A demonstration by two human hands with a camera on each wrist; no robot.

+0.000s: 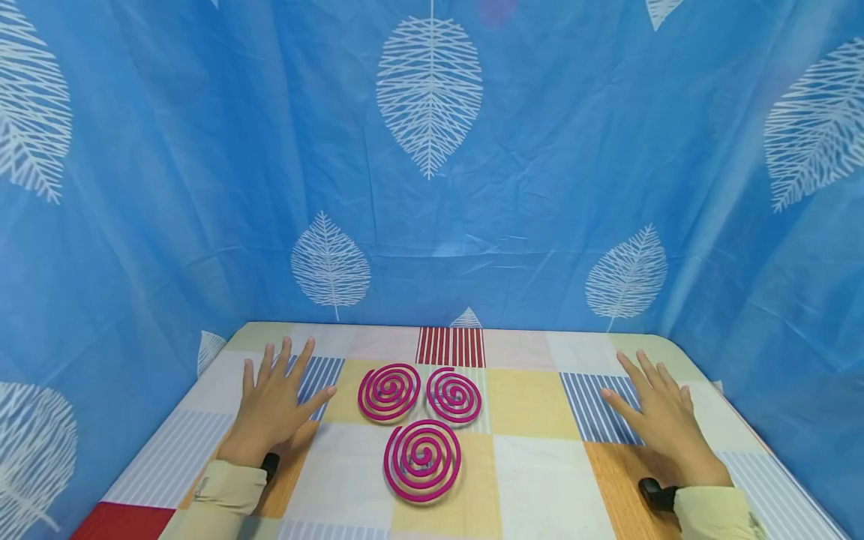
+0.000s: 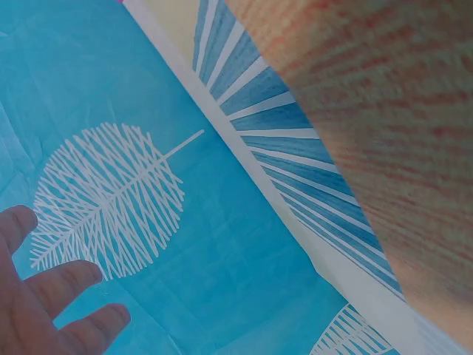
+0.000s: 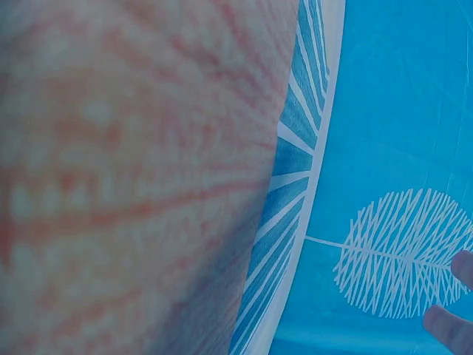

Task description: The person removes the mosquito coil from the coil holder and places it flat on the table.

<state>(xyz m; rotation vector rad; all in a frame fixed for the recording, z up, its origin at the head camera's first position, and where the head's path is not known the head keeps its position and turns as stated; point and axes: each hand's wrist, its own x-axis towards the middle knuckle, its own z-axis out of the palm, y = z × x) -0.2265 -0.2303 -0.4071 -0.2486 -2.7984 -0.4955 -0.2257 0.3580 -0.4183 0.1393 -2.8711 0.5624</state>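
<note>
Three magenta spiral coils lie grouped at the middle of the table: a back-left coil [image 1: 389,392], a back-right coil [image 1: 454,395] and a front coil [image 1: 422,461]. To their left is my left hand [image 1: 273,409], fingers spread and straight, touching none of them. My right hand [image 1: 658,416] is off to the right of the coils, its fingers likewise spread and holding nothing. In the left wrist view the fingers [image 2: 77,288] of the left hand show at the lower left. Two fingertips [image 3: 447,329] appear at the right edge of the right wrist view.
A patchwork-patterned cloth [image 1: 540,480] covers the table. Blue curtain [image 1: 432,247] with white leaf prints stands behind the table and along both sides. Dark wrist straps show at the left wrist [image 1: 270,465] and the right wrist [image 1: 656,495].
</note>
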